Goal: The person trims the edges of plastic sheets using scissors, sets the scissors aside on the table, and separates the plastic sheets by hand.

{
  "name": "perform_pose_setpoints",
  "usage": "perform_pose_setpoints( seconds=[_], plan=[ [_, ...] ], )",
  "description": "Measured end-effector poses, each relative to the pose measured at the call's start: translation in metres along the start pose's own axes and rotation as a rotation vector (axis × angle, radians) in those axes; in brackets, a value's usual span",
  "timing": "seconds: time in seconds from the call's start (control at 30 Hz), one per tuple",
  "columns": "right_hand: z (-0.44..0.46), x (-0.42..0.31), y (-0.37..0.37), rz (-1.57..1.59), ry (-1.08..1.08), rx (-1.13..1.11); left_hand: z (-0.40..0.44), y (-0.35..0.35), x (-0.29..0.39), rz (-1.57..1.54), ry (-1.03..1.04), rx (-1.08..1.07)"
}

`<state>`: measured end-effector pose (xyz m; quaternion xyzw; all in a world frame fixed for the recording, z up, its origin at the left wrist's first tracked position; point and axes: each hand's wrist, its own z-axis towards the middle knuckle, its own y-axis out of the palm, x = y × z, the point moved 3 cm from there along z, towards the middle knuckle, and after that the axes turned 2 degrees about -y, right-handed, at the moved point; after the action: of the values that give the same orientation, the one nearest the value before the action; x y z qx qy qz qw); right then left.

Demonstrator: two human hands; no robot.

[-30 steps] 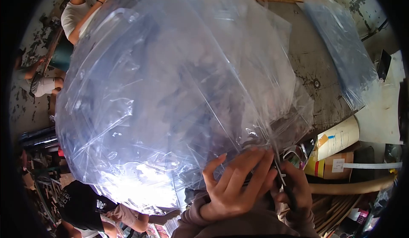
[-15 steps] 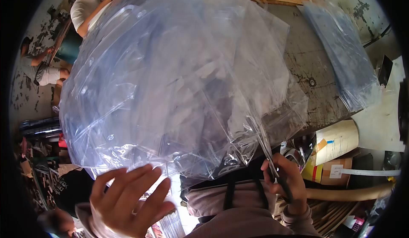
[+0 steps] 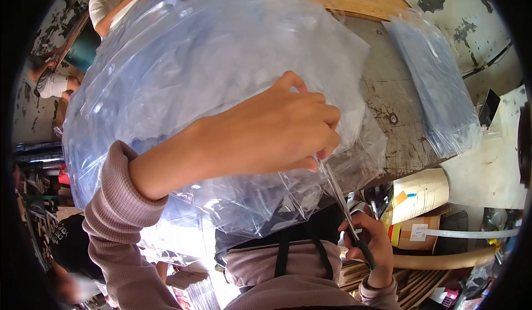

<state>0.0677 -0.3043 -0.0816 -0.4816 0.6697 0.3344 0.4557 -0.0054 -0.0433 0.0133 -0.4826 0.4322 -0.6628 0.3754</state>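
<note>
Clear plastic sheeting (image 3: 238, 49) lies heaped on the worktable (image 3: 388, 88) — my right hand (image 3: 381, 243) grips the scissors (image 3: 363, 249), my left hand (image 3: 271, 130) curls near their tips, its pinch unclear — and clean snips want taut film, fingertips clear.

Glossy clear plastic sheeting (image 3: 221, 55), scratched matt tabletop (image 3: 396, 96)

Clear, glossy plastic sheeting (image 3: 221, 60), crumpled and heaped in broad layers, was spread over a scratched table (image 3: 390, 93), dark-handled scissors (image 3: 347, 216) were held aslant at its near edge, metal blades pointed toward the folds.
</note>
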Motion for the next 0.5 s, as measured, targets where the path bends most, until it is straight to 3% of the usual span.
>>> perform_pose_setpoints(
  seconds=[0.27, 0.5],
  plan=[
    [-0.004, 0.007, 0.005, 0.146, 0.01, 0.066, 0.0, 0.004, -0.012, -0.316, 0.019, -0.051],
    [-0.018, 0.008, 0.002, 0.06, 0.026, 0.116, 0.004, 0.008, -0.015, -0.366, 0.012, -0.049]
  ],
)
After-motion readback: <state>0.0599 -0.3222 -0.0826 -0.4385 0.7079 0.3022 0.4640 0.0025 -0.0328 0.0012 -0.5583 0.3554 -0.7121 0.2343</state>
